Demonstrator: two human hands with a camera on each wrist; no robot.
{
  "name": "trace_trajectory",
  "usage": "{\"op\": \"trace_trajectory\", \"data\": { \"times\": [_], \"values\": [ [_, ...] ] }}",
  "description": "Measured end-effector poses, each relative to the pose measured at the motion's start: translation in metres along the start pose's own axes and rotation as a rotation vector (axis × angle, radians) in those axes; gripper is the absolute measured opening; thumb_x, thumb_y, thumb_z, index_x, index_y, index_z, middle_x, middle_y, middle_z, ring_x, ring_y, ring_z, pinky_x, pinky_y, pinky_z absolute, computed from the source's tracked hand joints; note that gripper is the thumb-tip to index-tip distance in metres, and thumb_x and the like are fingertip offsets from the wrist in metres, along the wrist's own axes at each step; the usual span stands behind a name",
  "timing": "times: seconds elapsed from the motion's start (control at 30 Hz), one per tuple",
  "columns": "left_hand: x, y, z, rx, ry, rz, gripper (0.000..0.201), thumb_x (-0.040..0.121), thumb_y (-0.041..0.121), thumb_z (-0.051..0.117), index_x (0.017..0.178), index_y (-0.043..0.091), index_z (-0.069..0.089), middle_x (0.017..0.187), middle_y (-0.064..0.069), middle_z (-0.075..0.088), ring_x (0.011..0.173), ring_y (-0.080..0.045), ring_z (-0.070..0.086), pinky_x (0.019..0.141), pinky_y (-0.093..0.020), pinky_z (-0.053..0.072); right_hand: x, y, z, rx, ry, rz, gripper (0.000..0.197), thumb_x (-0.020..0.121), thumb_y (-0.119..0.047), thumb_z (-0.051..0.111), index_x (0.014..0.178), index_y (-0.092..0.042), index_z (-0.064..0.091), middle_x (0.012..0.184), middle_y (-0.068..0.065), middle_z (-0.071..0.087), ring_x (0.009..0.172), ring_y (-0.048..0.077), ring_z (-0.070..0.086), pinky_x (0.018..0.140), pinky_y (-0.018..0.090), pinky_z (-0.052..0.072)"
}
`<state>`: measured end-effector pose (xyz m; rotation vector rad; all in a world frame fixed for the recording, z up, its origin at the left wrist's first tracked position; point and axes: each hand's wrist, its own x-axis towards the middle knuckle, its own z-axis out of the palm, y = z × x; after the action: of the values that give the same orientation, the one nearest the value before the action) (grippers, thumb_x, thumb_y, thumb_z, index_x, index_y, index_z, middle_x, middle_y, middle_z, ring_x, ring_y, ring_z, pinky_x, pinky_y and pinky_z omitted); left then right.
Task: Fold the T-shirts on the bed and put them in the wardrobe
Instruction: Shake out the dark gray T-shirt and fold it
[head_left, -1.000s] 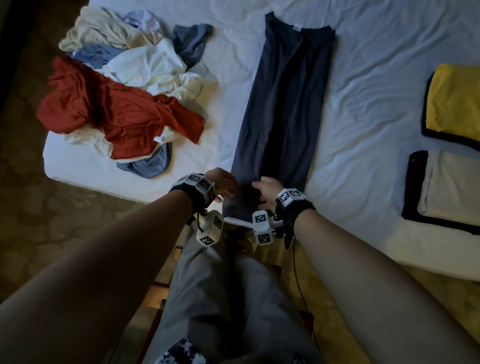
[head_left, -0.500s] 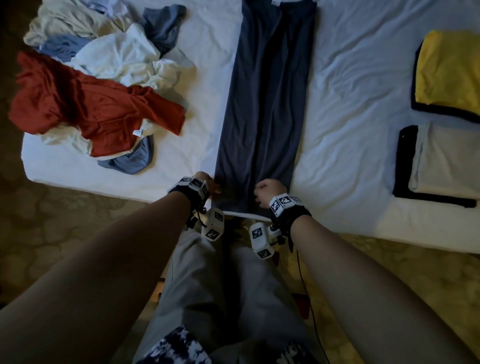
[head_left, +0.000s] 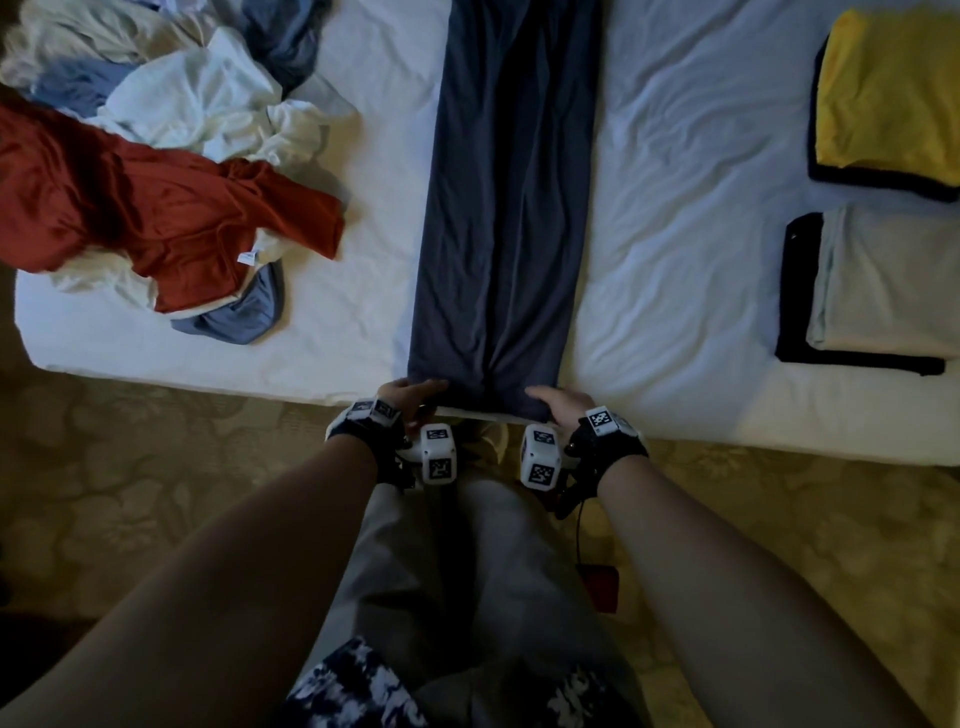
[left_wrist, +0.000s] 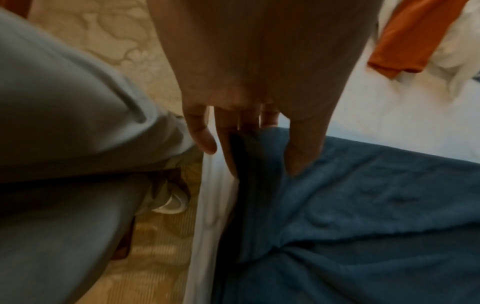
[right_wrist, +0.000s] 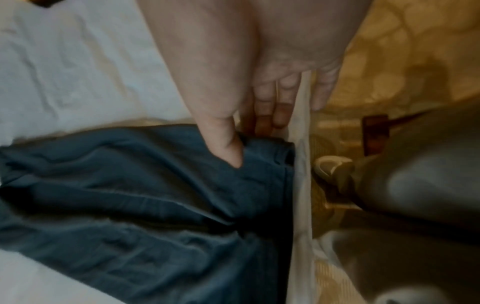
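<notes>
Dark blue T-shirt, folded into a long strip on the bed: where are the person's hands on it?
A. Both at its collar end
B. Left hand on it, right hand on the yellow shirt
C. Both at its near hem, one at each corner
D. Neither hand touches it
C: the left hand and right hand each pinch a corner of the dark blue T-shirt at its near hem, at the bed's edge.

A bedroom in a home or hotel; a white-sheeted bed (head_left: 675, 260) strewn with T-shirts (head_left: 171, 171); patterned carpet (head_left: 156, 467) along its near edge.
</notes>
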<state>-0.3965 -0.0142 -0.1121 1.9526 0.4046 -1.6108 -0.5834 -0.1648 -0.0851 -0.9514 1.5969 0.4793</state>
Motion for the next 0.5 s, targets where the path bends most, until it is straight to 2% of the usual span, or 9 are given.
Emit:
{"op": "trace_trajectory", "data": {
  "times": [0.07,0.13,0.17,0.23,0.3,0.37,0.43,0.47,0.5],
  "values": [
    [-0.004,-0.004,0.006,0.101,-0.010,-0.003,0.035,0.088,0.031,0.069,0.112,0.007,0.062,0.108,-0.018,0.063,0.085,-0.026,0.060,0.078,-0.034,0.049,-0.003,0.005,0.006,0.100,0.007,0.002,0.037,0.083,-0.036,0.071,0.107,-0.008,0.069,0.101,0.010,0.070,0.083,0.029,0.065,0.059,0.027,0.047],
    [-0.004,-0.007,0.003,0.326,0.002,-0.010,0.050,0.095,0.036,0.058,0.138,0.013,0.049,0.141,-0.016,0.049,0.119,-0.030,0.054,0.097,-0.034,0.041,-0.005,0.010,0.009,0.253,0.011,0.042,0.026,0.087,-0.022,0.068,0.106,-0.004,0.065,0.095,0.013,0.069,0.072,0.028,0.062,0.049,0.023,0.048],
    [-0.006,-0.007,-0.001,0.428,-0.008,0.026,0.054,0.096,0.037,0.056,0.144,0.014,0.042,0.148,-0.014,0.042,0.130,-0.031,0.046,0.105,-0.033,0.035,-0.004,0.014,0.010,0.328,-0.003,0.080,0.021,0.090,-0.015,0.064,0.107,-0.003,0.061,0.091,0.014,0.066,0.069,0.027,0.061,0.043,0.021,0.047],
    [-0.008,-0.010,-0.003,0.574,-0.064,0.040,0.051,0.097,0.037,0.052,0.142,0.012,0.042,0.147,-0.014,0.042,0.132,-0.032,0.043,0.110,-0.037,0.033,-0.004,0.022,0.014,0.421,-0.042,0.131,0.024,0.095,-0.006,0.058,0.117,0.002,0.055,0.096,0.016,0.064,0.072,0.029,0.062,0.044,0.026,0.051],
    [-0.009,-0.019,-0.003,0.685,-0.074,0.044,0.042,0.097,0.042,0.050,0.132,0.020,0.051,0.141,-0.011,0.049,0.127,-0.032,0.048,0.108,-0.041,0.036,-0.001,0.029,0.016,0.443,-0.055,0.145,0.038,0.094,-0.006,0.060,0.129,0.005,0.052,0.113,0.019,0.064,0.084,0.034,0.064,0.057,0.035,0.055],
    [-0.012,-0.023,-0.003,0.757,-0.079,0.092,0.044,0.090,0.056,0.046,0.122,0.027,0.057,0.136,-0.009,0.054,0.121,-0.030,0.053,0.105,-0.041,0.039,-0.007,0.029,0.014,0.427,-0.047,0.133,0.035,0.095,-0.007,0.059,0.128,0.004,0.053,0.114,0.017,0.063,0.081,0.032,0.063,0.052,0.028,0.054],
    [-0.011,-0.028,-0.002,0.678,-0.040,0.055,0.049,0.092,0.057,0.043,0.130,0.028,0.054,0.140,-0.008,0.051,0.126,-0.030,0.050,0.107,-0.039,0.037,-0.009,0.031,0.012,0.412,-0.017,0.104,0.027,0.097,-0.006,0.056,0.124,-0.001,0.054,0.108,0.015,0.060,0.070,0.025,0.059,0.036,0.017,0.043],
    [-0.001,-0.032,-0.002,0.608,-0.035,0.076,0.050,0.094,0.051,0.048,0.138,0.027,0.049,0.143,-0.008,0.048,0.130,-0.031,0.047,0.109,-0.039,0.036,-0.010,0.030,0.012,0.433,-0.014,0.086,0.027,0.097,-0.005,0.055,0.124,0.000,0.054,0.108,0.015,0.060,0.071,0.025,0.059,0.036,0.017,0.044],
    [-0.003,-0.032,0.000,0.533,-0.020,0.109,0.056,0.092,0.046,0.055,0.142,0.025,0.045,0.146,-0.010,0.045,0.131,-0.033,0.046,0.109,-0.039,0.037,-0.012,0.030,0.014,0.487,-0.009,0.064,0.027,0.095,-0.001,0.055,0.122,0.003,0.054,0.108,0.018,0.061,0.077,0.028,0.062,0.043,0.021,0.050]
  ]
}}
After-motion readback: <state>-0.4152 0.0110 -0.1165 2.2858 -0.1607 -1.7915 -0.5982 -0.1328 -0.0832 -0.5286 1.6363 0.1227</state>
